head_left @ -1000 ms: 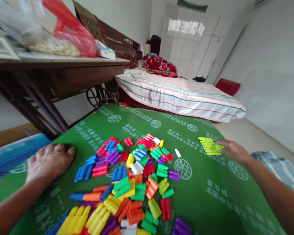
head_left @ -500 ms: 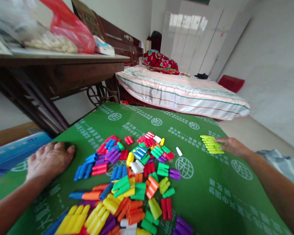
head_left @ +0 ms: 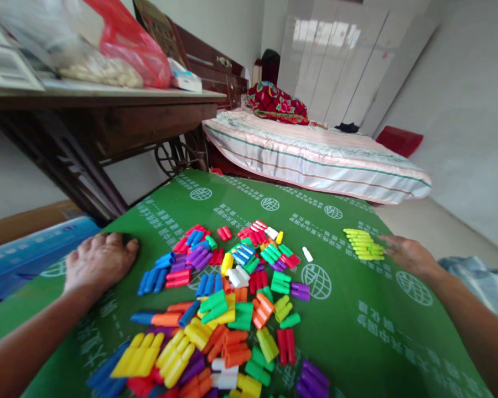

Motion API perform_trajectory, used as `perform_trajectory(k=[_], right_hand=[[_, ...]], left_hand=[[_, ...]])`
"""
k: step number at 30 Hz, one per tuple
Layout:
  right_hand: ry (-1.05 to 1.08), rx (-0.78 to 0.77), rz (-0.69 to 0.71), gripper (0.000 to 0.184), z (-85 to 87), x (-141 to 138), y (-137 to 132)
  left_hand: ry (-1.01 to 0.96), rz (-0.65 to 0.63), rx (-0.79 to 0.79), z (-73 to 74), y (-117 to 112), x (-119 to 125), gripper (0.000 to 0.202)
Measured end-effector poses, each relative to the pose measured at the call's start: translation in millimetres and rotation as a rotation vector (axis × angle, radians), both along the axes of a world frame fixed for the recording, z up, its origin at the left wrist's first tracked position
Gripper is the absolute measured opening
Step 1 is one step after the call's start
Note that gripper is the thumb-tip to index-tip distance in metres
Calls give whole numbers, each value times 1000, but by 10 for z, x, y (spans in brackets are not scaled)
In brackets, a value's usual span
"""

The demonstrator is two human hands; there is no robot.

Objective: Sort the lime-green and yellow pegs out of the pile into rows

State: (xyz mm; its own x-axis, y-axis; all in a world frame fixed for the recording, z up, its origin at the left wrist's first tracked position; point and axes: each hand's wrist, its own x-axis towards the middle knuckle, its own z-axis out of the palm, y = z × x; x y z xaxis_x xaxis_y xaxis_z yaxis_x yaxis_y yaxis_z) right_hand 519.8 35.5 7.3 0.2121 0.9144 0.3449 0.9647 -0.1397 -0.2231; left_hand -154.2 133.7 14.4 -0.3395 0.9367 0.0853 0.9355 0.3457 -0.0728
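My left hand [head_left: 102,258] rests palm down near the left edge of the green board [head_left: 348,342], its fingers loosely spread and holding nothing. Over on the right, my right hand [head_left: 413,257] has its fingers stretched toward a row of yellow-green plastic pieces [head_left: 363,244]; the fingertips are beside the row's right end, and I see nothing in them. Between my hands spreads a heap of coloured tube-like plastic pieces, among them purple [head_left: 199,257], orange [head_left: 263,310], blue [head_left: 152,281] and yellow [head_left: 138,354] ones. One small white piece [head_left: 307,254] lies apart from the heap.
A wooden table [head_left: 149,105] with a treadle frame stands at the left, bearing a red plastic bag [head_left: 136,47] and a tissue pack [head_left: 185,76]. Behind the board is a bed [head_left: 311,149]. Below the left edge lies a blue package [head_left: 45,249].
My right hand has drawn back slightly to the right from the yellow-green row. My left hand stays on the board. The whole view has shifted a little.
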Motion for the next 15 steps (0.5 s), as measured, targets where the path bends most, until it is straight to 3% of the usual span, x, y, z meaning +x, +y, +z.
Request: perform_trajectory(k=[3, 7, 12, 15], right_hand=[[-46, -143, 29, 31, 59, -121, -115], [18, -111, 179, 29, 80, -621, -250], [128, -201, 519, 33, 200, -1785, -449], [73, -158, 729, 28, 335, -2534, -539]], left_hand=[[-26, -20, 31, -7, -57, 28, 59], [-53, -43, 94, -35, -124, 60, 56], [-50, -34, 148, -97, -143, 67, 52], [-52, -42, 172, -123, -151, 69, 52]])
